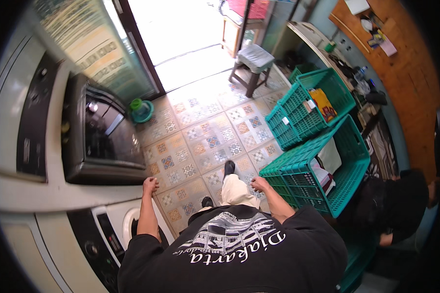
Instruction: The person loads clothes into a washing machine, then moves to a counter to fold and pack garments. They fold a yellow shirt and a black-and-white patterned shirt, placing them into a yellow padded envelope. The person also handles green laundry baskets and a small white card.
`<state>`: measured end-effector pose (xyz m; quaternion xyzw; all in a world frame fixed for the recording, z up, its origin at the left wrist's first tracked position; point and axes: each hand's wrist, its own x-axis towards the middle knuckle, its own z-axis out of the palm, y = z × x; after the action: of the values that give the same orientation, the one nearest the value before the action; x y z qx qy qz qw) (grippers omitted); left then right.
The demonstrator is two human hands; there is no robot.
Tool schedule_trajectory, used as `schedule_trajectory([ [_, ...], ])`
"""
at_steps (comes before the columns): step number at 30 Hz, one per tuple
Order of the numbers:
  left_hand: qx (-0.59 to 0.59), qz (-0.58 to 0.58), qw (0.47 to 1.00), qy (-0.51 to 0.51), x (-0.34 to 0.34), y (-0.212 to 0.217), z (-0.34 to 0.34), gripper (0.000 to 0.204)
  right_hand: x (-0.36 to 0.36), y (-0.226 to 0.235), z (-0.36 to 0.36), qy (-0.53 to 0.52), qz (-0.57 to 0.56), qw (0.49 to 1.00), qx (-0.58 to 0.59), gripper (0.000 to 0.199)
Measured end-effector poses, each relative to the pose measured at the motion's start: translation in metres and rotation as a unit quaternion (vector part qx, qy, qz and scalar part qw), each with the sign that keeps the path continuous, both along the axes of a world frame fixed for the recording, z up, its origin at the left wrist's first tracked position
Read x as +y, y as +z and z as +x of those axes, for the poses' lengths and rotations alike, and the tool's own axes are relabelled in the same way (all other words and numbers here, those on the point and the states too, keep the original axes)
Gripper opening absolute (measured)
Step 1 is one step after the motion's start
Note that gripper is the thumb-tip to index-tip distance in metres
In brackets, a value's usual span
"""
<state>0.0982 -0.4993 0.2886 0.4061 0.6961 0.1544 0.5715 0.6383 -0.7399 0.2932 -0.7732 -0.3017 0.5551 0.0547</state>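
My left hand (150, 186) hangs beside the row of machines on the left, near the front of a white front-load washer (127, 215). Its fingers are loosely curled, with nothing seen in them. On the other side my right hand (258, 184) is held low over the tiled floor, just left of a green plastic crate (298, 168). Those fingers are curled too and appear to hold nothing. Inside that crate lie folded white and dark red cloths (322, 176). One of my black shoes (229, 167) is stepped forward on the patterned tiles (190, 141).
A dark glossy machine (102, 132) juts out on the left, with a green basin (142, 112) past it. Ahead is a bright open doorway (190, 49) with a stool (253, 63) beside it. Another green crate (298, 117) and a person in black (401, 210) are at right.
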Motion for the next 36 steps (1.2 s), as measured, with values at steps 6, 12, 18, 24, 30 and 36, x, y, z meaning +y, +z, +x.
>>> schedule_trajectory([
  [6,-0.047,-0.046,0.985,-0.158,0.105,0.004,0.159,0.027,0.007,-0.098,0.022,0.127,0.152,0.965,-0.170,0.028],
  [12,-0.001,-0.215,0.924,-0.316,0.098,-0.048,0.209,0.021,0.134,-0.046,0.156,-0.030,-0.045,0.998,-0.025,0.026],
  [18,0.077,-0.138,0.894,-0.420,0.172,-0.023,0.306,0.036,0.252,0.042,0.272,-0.272,0.078,0.959,0.007,0.029],
  [24,0.072,-0.180,0.904,-0.381,0.309,0.070,0.459,0.040,0.355,0.069,0.362,-0.310,0.194,0.929,0.061,0.034],
  [30,0.109,-0.117,0.838,-0.522,0.484,0.001,0.505,0.039,0.429,0.075,0.452,-0.358,0.231,0.904,0.024,0.034],
  [36,0.145,-0.118,0.847,-0.499,0.628,-0.009,0.700,0.032,0.445,0.125,0.544,-0.418,0.228,0.877,-0.065,0.037],
])
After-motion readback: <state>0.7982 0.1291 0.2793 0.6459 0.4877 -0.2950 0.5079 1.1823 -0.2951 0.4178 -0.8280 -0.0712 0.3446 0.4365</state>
